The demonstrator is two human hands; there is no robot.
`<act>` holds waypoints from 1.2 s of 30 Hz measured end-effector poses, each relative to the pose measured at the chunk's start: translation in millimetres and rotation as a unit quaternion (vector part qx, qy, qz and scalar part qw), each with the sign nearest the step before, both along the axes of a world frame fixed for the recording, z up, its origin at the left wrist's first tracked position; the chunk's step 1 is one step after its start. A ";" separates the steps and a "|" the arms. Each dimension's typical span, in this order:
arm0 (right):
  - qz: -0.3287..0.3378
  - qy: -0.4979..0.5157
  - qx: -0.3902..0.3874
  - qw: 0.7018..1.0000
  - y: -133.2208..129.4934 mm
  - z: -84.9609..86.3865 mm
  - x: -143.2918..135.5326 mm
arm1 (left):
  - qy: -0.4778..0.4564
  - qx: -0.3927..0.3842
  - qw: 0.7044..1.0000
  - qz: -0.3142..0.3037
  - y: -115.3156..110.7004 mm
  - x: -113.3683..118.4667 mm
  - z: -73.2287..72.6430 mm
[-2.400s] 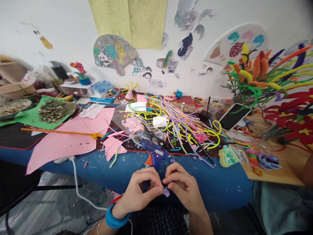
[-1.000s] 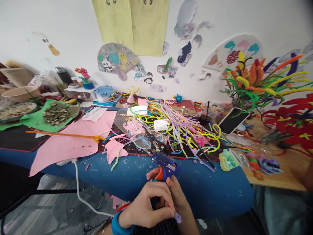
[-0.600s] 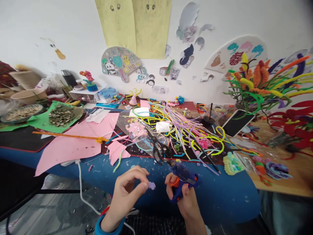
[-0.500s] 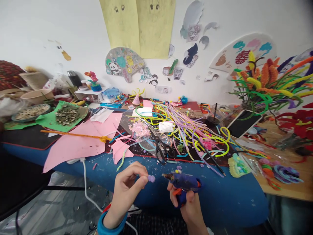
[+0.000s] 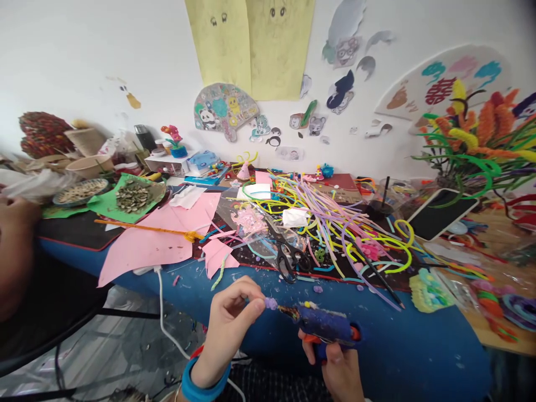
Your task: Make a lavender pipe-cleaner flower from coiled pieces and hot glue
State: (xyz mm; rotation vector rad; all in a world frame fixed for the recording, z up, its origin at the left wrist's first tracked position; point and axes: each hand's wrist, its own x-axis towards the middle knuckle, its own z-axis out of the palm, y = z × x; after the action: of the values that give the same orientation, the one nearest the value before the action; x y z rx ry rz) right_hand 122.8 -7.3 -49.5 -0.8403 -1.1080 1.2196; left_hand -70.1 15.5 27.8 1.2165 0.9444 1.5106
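Between the thumb and forefinger of my left hand [image 5: 234, 321] is pinched a small fuzzy lilac piece [image 5: 271, 303], which looks like twisted pipe cleaner. My right hand [image 5: 333, 363] is wrapped round the handle of a blue hot glue gun [image 5: 324, 324] with an orange trigger. The gun's nozzle points left, and its tip is at or very close to the lilac piece; contact is hard to tell. Another small purple piece [image 5: 317, 289] lies on the blue table cover just beyond the gun. Black scissors [image 5: 288, 259] rest behind my hands.
A heap of colourful pipe cleaners [image 5: 335, 223] covers the middle of the table. Pink paper sheets [image 5: 151, 245] lie left of it, with green paper [image 5: 125, 195] beyond. At right stand a phone [image 5: 441, 214] and a pipe-cleaner bouquet [image 5: 481, 139]. Another person's arm [image 5: 17, 245] shows at far left.
The glue gun's nozzle and the lilac piece have come together, closing the gap between them. My view has shifted left, and another person's arm has come into sight.
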 end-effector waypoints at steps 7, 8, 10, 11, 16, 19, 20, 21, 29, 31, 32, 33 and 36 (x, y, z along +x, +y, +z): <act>0.029 -0.032 0.033 0.999 1.1 -12.2 6.3 | -0.005 -0.018 1.000 -0.012 -0.4 0.0 -2.0; 0.031 -0.032 0.034 0.998 1.1 -13.2 6.9 | -0.007 -0.019 1.000 -0.016 -0.8 -0.1 -1.7; 0.033 -0.032 0.038 0.998 1.2 -14.6 7.6 | -0.011 -0.016 1.000 -0.020 -1.5 -0.3 -0.7; 0.033 -0.032 0.042 0.998 1.2 -14.9 7.9 | -0.014 -0.014 1.000 -0.021 -1.8 -0.3 0.0; 0.019 -0.036 0.038 0.998 1.4 -10.7 7.9 | -0.021 -0.006 0.999 -0.025 -1.5 0.6 0.9; -0.002 -0.040 0.029 0.999 0.2 -5.7 6.7 | -0.027 -0.008 0.999 -0.029 -0.7 0.7 -1.2; -0.013 -0.042 0.022 0.999 -0.4 -4.3 6.3 | -0.030 -0.007 0.999 -0.031 -0.5 0.6 -1.9; -0.019 -0.045 0.016 0.999 -0.9 -3.0 6.0 | -0.032 -0.007 0.999 -0.034 -0.3 0.4 -2.4; -0.023 -0.055 0.041 0.997 0.8 -0.1 7.7 | -0.036 0.005 0.998 -0.046 0.3 1.3 3.2; -0.017 -0.057 0.051 0.997 1.3 0.8 7.8 | -0.042 0.010 0.998 -0.054 0.4 2.4 4.5; -0.014 -0.059 0.055 0.997 1.2 1.5 7.4 | -0.046 0.011 0.997 -0.058 0.3 2.8 4.7; -0.011 -0.059 0.056 0.997 0.6 2.2 6.7 | -0.049 0.010 0.997 -0.060 0.1 3.2 4.8; -0.028 -0.048 0.033 0.998 -2.5 4.0 3.7 | -0.058 -0.007 0.996 -0.073 -1.1 3.6 4.1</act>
State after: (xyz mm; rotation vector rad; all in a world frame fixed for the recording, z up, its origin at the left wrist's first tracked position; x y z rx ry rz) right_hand 126.5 -9.8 -45.5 -0.8818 -1.1888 1.1002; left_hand -66.5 14.4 31.9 1.1502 0.7712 1.4405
